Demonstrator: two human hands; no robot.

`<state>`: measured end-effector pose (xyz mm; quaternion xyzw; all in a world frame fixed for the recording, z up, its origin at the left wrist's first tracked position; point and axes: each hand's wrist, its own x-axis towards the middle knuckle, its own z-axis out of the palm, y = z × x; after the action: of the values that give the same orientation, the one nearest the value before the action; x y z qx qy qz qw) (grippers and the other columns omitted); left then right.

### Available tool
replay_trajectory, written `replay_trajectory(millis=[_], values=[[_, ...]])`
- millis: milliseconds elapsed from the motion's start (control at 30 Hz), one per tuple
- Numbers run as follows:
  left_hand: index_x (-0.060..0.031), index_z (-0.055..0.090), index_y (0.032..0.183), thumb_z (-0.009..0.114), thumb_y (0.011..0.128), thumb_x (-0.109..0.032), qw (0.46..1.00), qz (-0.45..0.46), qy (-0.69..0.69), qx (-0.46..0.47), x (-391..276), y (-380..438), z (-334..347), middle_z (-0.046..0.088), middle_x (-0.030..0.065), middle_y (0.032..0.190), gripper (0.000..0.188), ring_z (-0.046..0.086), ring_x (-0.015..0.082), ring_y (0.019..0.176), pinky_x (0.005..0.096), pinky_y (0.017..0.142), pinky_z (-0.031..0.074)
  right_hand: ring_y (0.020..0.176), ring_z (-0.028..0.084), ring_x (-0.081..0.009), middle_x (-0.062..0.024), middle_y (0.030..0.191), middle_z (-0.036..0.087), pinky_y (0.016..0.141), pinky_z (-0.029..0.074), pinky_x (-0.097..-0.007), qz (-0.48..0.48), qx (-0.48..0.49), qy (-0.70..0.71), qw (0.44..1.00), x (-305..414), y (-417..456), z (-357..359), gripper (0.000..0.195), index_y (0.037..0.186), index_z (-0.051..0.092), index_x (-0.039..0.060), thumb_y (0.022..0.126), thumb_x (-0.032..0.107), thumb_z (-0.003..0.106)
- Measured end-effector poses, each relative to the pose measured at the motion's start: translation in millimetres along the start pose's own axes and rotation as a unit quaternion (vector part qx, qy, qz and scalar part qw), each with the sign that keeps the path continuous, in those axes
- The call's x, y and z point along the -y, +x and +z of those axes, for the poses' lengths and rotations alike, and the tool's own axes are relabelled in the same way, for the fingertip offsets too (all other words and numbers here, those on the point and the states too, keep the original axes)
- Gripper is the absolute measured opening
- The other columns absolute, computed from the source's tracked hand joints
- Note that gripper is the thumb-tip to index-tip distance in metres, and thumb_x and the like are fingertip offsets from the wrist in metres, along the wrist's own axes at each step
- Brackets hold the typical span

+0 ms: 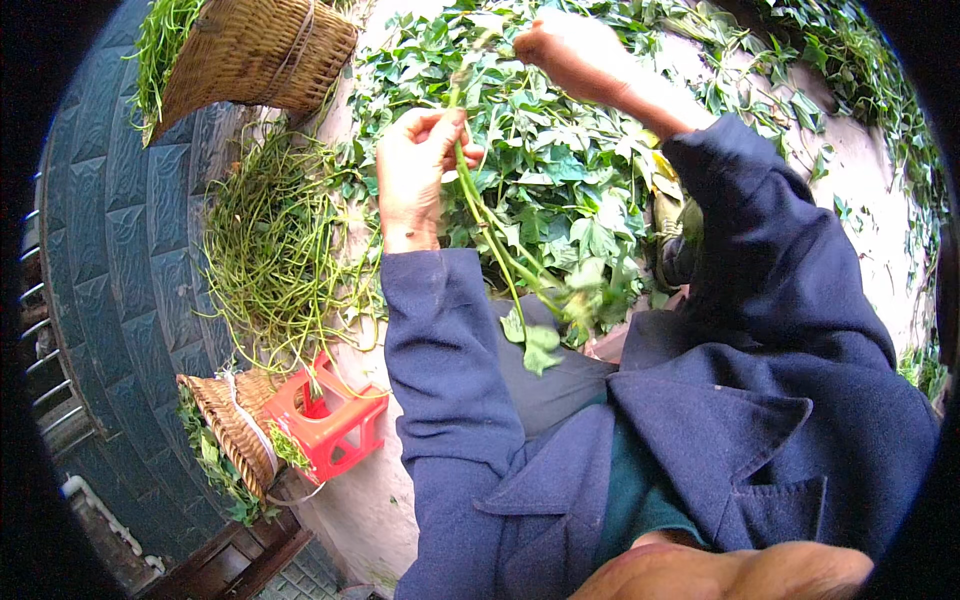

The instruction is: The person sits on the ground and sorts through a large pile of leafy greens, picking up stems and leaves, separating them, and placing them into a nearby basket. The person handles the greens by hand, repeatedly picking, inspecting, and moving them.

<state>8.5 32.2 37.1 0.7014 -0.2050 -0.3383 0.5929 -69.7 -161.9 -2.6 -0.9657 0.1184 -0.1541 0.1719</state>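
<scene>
My left hand [416,161] grips several green leafy stems [480,202] between thumb and fingers. They slant down over my lap to blurred leaves at their lower end, while their tops rise just past the thumb. To the upper right, my right hand [571,58] is curled above a broad heap of green leaves [555,161]. Its fingers face away and are overexposed, so whether they hold anything is hidden. Left of my left hand lies a tangled pile of thin bare stems [281,240].
A woven basket [270,56] full of stems lies tipped at the upper left. A smaller basket [240,427] with leaves lies beside a red plastic stool [330,427] at the lower left. Blue-grey tiles [127,247] cover the left side. More vines [885,97] lie at the right.
</scene>
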Motion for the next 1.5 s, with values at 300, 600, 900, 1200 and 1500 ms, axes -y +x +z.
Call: replay_trajectory(millis=[300,600,900,1200,1500], values=[[0.0040,0.052,0.090,0.062,0.079,-0.015,0.986,0.049,-0.113,-0.116,6,9,-14,0.056,0.0082,0.071,0.024,0.060,0.0179,0.059,0.0246,0.051,0.051,0.062,0.055,-0.0161,-0.0072,0.065,0.058,0.061,0.044,-0.0293,0.026,0.148,0.358,0.922,48,-17,-3,0.039,0.080,0.062,0.0057,0.068,0.043,0.066],[0.0036,0.050,0.097,0.061,0.080,-0.021,0.986,0.055,-0.130,-0.091,9,13,-5,0.057,0.0088,0.082,0.032,0.060,0.0180,0.073,0.0267,0.061,0.052,0.069,0.061,-0.0287,-0.0159,0.074,0.062,0.064,0.048,-0.0357,-0.025,0.025,0.290,0.956,66,-25,8,0.034,0.102,0.060,0.0073,0.074,0.027,0.060],[-0.0002,0.052,0.107,0.058,0.083,-0.018,0.993,0.001,-0.005,0.120,11,1,10,0.061,0.0037,0.087,0.031,0.058,0.0096,0.075,0.0218,0.068,0.047,0.065,0.061,-0.0231,-0.0126,0.073,0.062,0.062,0.046,-0.0325,0.019,0.032,0.303,0.952,43,-17,-2,0.025,0.091,0.061,0.0047,0.079,0.026,0.057],[0.0032,0.055,0.099,0.052,0.082,-0.005,0.993,-0.040,0.073,0.079,16,4,9,0.062,0.0086,0.083,0.019,0.061,0.0138,0.072,0.0232,0.062,0.050,0.064,0.059,-0.0222,-0.0091,0.072,0.061,0.057,0.047,-0.0353,0.029,-0.130,0.102,0.986,-15,-2,-16,0.017,0.088,0.060,0.0096,0.081,0.023,0.054],[0.0020,0.050,0.113,0.053,0.084,-0.010,0.999,0.021,-0.008,0.039,5,1,-1,0.055,0.0102,0.106,0.031,0.059,0.0147,0.084,0.0229,0.068,0.051,0.070,0.058,-0.0188,-0.0091,0.076,0.062,0.069,0.045,-0.0299,0.037,0.050,0.403,0.913,25,-16,-7,0.039,0.091,0.062,0.0056,0.073,0.040,0.064]])
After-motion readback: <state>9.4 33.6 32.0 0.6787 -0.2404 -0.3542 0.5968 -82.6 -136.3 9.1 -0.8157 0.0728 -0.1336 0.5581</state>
